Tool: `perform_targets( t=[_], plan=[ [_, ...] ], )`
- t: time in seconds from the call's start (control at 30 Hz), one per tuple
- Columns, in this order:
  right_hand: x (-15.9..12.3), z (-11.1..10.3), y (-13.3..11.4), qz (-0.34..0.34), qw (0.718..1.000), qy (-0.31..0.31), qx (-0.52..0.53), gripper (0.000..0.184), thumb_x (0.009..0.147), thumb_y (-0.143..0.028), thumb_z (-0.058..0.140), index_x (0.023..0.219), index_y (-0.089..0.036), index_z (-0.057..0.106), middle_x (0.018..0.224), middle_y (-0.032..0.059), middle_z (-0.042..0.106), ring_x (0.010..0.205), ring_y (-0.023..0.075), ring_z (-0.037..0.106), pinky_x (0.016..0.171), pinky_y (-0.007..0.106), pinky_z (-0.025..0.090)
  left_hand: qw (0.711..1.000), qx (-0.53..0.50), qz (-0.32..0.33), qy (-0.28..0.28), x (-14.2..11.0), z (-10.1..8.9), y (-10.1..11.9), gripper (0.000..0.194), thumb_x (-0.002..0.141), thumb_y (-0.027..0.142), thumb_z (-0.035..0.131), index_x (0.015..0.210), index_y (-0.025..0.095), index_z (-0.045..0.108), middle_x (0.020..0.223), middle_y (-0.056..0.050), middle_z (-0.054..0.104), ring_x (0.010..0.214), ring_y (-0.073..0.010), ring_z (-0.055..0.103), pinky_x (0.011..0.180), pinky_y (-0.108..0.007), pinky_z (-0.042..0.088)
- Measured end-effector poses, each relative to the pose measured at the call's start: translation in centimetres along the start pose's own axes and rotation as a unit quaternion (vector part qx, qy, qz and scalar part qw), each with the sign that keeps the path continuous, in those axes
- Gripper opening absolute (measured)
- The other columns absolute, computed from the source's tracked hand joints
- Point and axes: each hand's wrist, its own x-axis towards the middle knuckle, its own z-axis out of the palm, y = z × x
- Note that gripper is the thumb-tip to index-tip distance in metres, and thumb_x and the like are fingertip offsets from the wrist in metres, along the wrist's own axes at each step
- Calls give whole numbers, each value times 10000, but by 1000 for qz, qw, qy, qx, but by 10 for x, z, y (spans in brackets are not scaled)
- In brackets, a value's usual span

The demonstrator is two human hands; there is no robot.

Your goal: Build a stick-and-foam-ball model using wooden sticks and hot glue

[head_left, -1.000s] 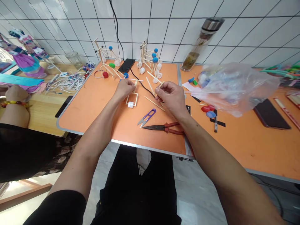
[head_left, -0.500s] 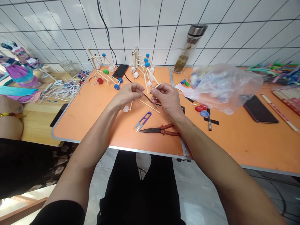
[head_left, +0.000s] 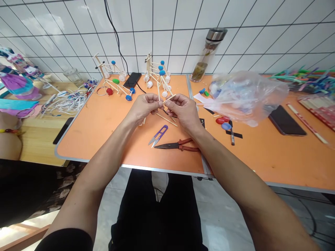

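Observation:
My right hand [head_left: 184, 111] pinches a short, thin wooden stick [head_left: 170, 98] between thumb and fingers. At the stick's left end, the closed thumb and fingertips of my left hand [head_left: 145, 106] meet it. Just below the hands, loose wooden sticks [head_left: 167, 119] lie on the orange table [head_left: 104, 129]. A small stick frame is mostly hidden behind my left hand. Nearer to me lie purple thread snips [head_left: 158, 135] and red-handled long-nose pliers [head_left: 176, 145].
Stick models with coloured clay balls stand at the back, one on the left [head_left: 115, 81] and one in the middle [head_left: 157, 69]. A glass bottle [head_left: 206, 55], a plastic bag [head_left: 251, 94] and a phone [head_left: 286, 121] are to the right. A co-worker's arm [head_left: 9, 143] shows far left.
My left hand has left the small stick frame and moved right to meet the right hand at the short stick. The right hand has kept its pinch; the view has shifted slightly.

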Motion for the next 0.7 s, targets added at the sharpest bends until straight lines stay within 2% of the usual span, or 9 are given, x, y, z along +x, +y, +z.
perform_targets(
  t=[0.13,0.3,0.47,0.57,0.7],
  plan=[
    [2,-6,-2,-12,1000,11,-8,542,764,-685,980,969,-244,739,814,-9,759,662,117,703,569,207,591,1000,15,-11,12,0,-4,3,340,728,383,1010,788,184,742,741,-37,783,560,-86,598,534,-217,466],
    [4,-7,0,-10,1000,15,4,575,736,-730,978,930,-238,752,856,8,792,650,106,692,576,210,613,999,13,-29,36,1,-5,5,323,694,320,1009,827,180,749,741,-30,787,554,-85,610,546,-213,489],
    [5,-6,1,2,998,46,44,621,667,-746,1005,924,-249,734,863,-6,796,639,101,684,564,204,605,999,-29,-32,24,2,-5,3,421,624,263,1035,930,185,757,820,-35,826,606,-99,673,579,-214,532],
    [6,-7,1,-3,997,58,49,623,673,-739,1005,927,-245,725,869,-6,794,639,94,684,564,193,597,999,-32,-34,16,2,-4,3,434,618,257,1042,933,176,755,813,-38,829,600,-100,673,568,-212,530],
    [5,-6,1,-5,997,59,48,614,686,-723,1006,937,-241,721,869,-11,791,643,90,687,566,184,592,998,-30,-33,36,2,-2,4,420,644,305,1045,906,159,752,794,-46,826,568,-88,649,543,-205,512]
  ],
)
